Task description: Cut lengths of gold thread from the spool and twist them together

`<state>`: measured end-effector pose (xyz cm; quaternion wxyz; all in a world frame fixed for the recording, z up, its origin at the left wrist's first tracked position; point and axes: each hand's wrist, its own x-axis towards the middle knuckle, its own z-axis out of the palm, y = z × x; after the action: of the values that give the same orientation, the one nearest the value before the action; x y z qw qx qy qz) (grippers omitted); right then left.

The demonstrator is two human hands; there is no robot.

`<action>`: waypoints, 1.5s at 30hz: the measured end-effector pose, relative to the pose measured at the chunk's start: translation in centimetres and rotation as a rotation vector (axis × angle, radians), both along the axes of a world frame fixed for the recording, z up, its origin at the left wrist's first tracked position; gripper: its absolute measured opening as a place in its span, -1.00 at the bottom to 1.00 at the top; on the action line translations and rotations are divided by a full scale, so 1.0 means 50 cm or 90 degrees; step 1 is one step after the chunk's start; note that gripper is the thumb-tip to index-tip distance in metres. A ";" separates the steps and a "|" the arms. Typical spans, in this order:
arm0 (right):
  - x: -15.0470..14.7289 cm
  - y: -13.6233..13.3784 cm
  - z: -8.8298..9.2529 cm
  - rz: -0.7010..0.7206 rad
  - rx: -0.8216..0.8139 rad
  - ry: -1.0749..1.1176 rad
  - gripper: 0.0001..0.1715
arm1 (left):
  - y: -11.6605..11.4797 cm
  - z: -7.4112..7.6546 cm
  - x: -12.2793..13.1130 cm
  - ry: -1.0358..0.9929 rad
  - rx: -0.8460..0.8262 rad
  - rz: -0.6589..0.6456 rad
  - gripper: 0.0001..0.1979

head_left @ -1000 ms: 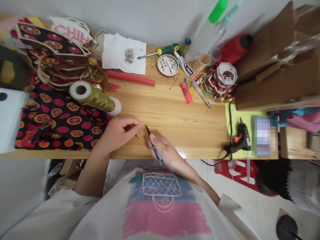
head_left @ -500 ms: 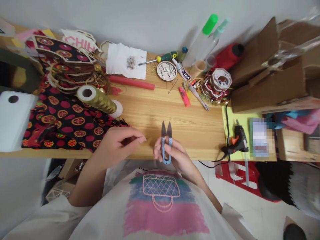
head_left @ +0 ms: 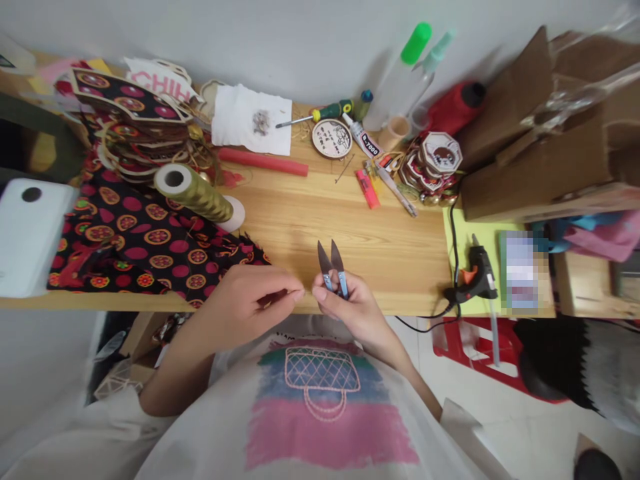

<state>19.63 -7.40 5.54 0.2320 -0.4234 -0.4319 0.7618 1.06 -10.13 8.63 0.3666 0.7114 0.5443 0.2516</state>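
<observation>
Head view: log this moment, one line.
right hand holding open blue-handled metal snips; left hand pinched, contents unclear; red rod on wooden tabletop

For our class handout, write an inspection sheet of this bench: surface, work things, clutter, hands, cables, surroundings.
Surface: wooden table, grain visible.
Work things: snips, blades apart, pointing toward the wall.
Clutter: cloth and spool at left; screwdriver and glue tube toward the back.
Hands: right hand holds the snips; left hand has thumb and finger pinched, anything between them too small to tell.
Cables: black cord beside the glue gun, looping past the front edge.
Surroundings: cardboard box at right; red stool below.
</observation>
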 end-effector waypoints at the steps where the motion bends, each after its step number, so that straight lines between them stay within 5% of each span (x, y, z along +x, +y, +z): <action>1: 0.000 0.000 0.001 0.004 0.002 0.001 -0.68 | -0.001 0.000 0.001 0.000 -0.001 -0.001 -0.73; 10: 0.060 0.019 -0.001 -0.019 0.081 -0.075 -0.67 | -0.002 -0.010 -0.004 0.042 -0.007 0.056 -0.76; 18: 0.163 0.060 -0.026 -0.199 0.277 -0.450 -0.66 | 0.017 -0.047 -0.017 0.160 0.018 0.169 -0.79; 24: 0.185 0.068 -0.040 -0.148 0.332 -0.720 -0.67 | 0.031 -0.066 -0.024 0.279 -0.015 0.172 -0.76; 36: 0.175 0.075 -0.040 -0.068 0.325 -0.781 -0.72 | 0.045 -0.075 -0.027 0.320 -0.040 0.148 -0.77; 45: 0.173 0.077 -0.040 -0.105 0.305 -0.745 -0.70 | 0.047 -0.076 -0.026 0.310 -0.064 0.154 -0.78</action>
<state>28.26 -3.58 3.53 0.1037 -0.7375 -0.6119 0.2663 -0.25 -7.77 4.82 0.2270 0.6617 0.7091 0.0880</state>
